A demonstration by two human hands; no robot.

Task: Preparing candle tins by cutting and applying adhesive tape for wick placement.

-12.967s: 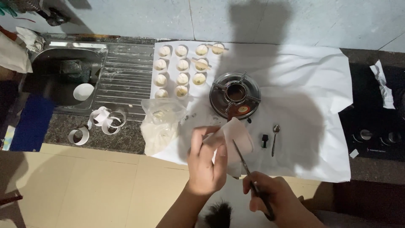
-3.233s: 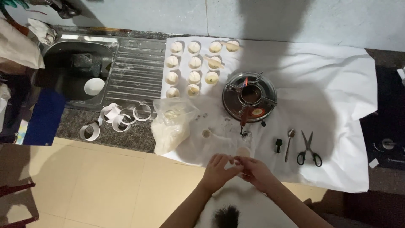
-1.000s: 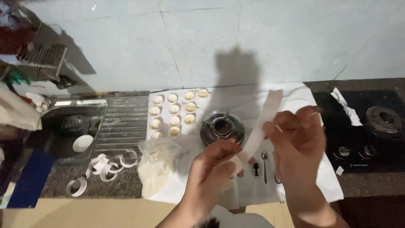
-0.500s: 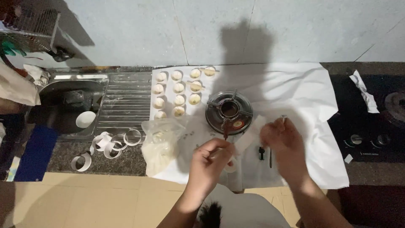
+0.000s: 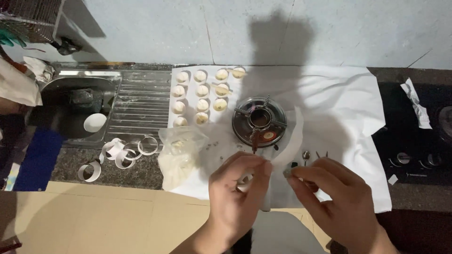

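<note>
Head view: white cloth (image 5: 339, 101) covers dark stone counter (image 5: 70, 164) beside sink (image 5: 75, 108).

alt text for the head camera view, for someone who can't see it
Two bare hands, left hand and right hand, bend a white paper strip between them over a white cloth on a counter. Behind them are a round metal burner, rows of small dough rounds, a plastic bag, paper rings and a sink.

A white paper strip (image 5: 293, 141) curves at centre frame over a white cloth (image 5: 343, 113). Pale cream dough rounds (image 5: 202, 90) sit upper centre, beside a silvery metal dish (image 5: 259, 121). At left, a steel-grey sink (image 5: 80, 108) holds a white bowl (image 5: 94, 123); white paper rings (image 5: 125, 155) lie on the speckled dark counter (image 5: 113, 171).
</note>
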